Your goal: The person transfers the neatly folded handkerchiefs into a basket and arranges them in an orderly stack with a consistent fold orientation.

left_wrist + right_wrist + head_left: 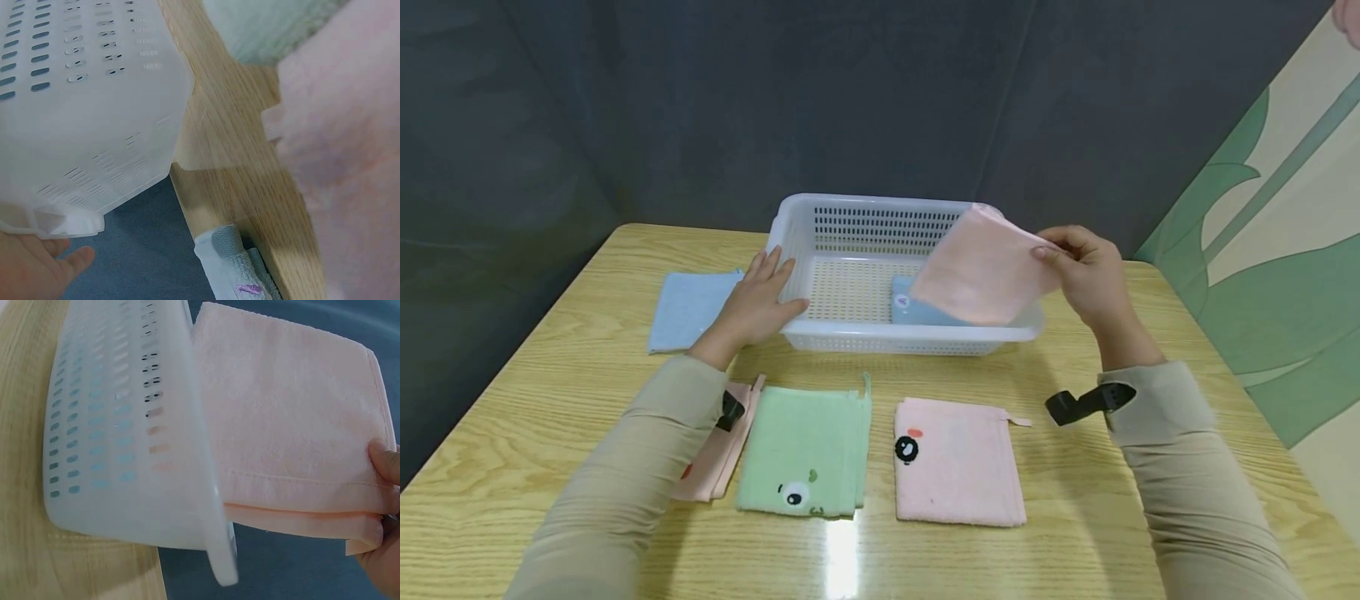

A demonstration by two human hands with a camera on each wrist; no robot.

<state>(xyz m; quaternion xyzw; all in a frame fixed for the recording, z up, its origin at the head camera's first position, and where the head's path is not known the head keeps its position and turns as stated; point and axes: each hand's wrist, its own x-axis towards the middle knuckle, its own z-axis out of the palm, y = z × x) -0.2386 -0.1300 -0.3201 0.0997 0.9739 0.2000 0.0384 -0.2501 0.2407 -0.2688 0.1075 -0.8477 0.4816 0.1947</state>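
My right hand (pixel 1088 275) pinches a folded pink towel (pixel 981 271) by its right edge and holds it over the right part of a white plastic basket (pixel 910 335). In the right wrist view, the towel (pixel 294 412) extends past the basket's rim, and my thumb (pixel 386 464) presses on its edge. My left hand (pixel 758 302) rests on the basket's left rim with its fingers spread. Inside the basket, a folded blue towel (pixel 904 302) lies on the floor, partly hidden behind the pink one.
On the wooden table (pixel 587 367), a blue towel (pixel 688 310) lies left of the basket. In front are a green towel (pixel 805 442), a pink towel (pixel 958 462) and another pink towel (pixel 718 454) partly under my left forearm. A dark curtain (pixel 775 100) hangs behind.
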